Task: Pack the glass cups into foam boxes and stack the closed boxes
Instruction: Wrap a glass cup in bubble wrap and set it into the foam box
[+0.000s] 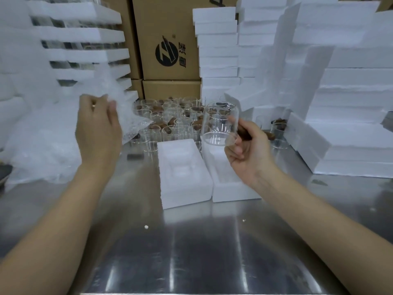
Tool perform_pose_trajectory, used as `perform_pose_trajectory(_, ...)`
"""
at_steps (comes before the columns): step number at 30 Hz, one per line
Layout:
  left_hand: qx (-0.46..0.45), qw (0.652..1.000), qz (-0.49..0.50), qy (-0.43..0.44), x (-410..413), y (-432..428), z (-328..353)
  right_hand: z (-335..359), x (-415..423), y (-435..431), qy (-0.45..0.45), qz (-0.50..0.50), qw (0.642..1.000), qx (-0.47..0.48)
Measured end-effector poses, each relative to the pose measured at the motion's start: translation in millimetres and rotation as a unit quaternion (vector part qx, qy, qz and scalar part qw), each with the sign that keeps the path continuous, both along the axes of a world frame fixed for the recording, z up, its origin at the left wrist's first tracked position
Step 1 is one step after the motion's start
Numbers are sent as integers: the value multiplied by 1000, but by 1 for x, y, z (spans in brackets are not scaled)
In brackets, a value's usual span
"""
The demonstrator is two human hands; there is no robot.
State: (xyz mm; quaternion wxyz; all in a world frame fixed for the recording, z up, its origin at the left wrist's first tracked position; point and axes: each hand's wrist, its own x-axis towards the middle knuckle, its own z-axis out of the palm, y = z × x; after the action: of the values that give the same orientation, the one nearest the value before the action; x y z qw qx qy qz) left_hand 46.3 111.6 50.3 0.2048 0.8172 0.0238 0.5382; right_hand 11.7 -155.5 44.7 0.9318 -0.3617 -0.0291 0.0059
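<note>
My right hand (246, 145) grips the brown wooden handle of a clear glass cup (219, 124), held tilted in the air above the right half of an open foam box (227, 184). The left half of the foam box (182, 173) lies beside it on the steel table, its moulded recess facing up. My left hand (97, 128) holds a sheet of clear bubble wrap (125, 118) at its upper edge, raised over the table's left side. Several more glass cups with wooden handles (170, 116) stand crowded at the back of the table.
Stacks of white foam boxes (350, 116) fill the right side and back right (217, 50). Foam trays holding glassware (85, 50) are stacked at the left. Cardboard cartons (168, 39) stand behind. A heap of bubble wrap (42, 150) lies at the left. The steel table (191, 252) spreads in front.
</note>
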Motion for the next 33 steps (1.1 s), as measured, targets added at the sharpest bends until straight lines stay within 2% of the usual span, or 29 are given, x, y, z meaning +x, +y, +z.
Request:
perform_pose_trajectory(4,137,986,-91,-17,-8,-65,13,0,0,0,-7,3,1000,21)
perform_pose_trajectory(6,124,978,-153,64,-6,-96,14,2,-1,-1,-16,3,999,34)
perform_pose_trajectory(9,152,948,-169,222,1,-113,3,7,0,-7,-25,-12,999,47)
perform_pose_trajectory(10,101,949,-183,238,-1,-105,2,9,0,-10,-22,-19,998,47)
perform_pose_trajectory(12,-43,959,-198,200,-5,-79,1,13,3,-16,-18,-29,998,50)
perform_pose_trajectory(14,-73,965,-198,157,-4,-53,1,16,5,-22,-20,-40,997,60)
perform_pose_trajectory(15,-71,958,-218,170,-3,-41,3,17,6,-24,-19,-45,997,62)
perform_pose_trajectory(17,-28,919,-297,260,0,-27,6,16,8,-27,-15,-54,997,50)
perform_pose_trajectory(19,27,840,-366,398,0,-24,7,13,10,-27,-6,-68,998,10)
perform_pose_trajectory(20,56,812,-375,443,-2,-26,6,11,10,-27,-1,-76,997,-18)
perform_pose_trajectory(21,89,809,-365,453,-3,-28,3,9,10,-27,3,-85,995,-46)
perform_pose_trajectory(22,131,822,-339,438,-2,-32,-1,8,10,-26,6,-93,993,-70)
perform_pose_trajectory(24,186,871,-292,349,-1,-42,-6,8,10,-25,7,-102,990,-94)
perform_pose_trajectory(26,116,902,-311,276,0,-45,-6,8,10,-26,7,-105,990,-95)
perform_pose_trajectory(29,-11,922,-319,221,-1,-41,-1,9,11,-28,9,-112,990,-90)
perform_pose_trajectory(31,-54,920,-324,213,-4,-43,2,9,11,-28,10,-112,989,-92)
perform_pose_trajectory(33,-49,920,-323,214,-6,-48,3,8,10,-27,8,-105,989,-102)
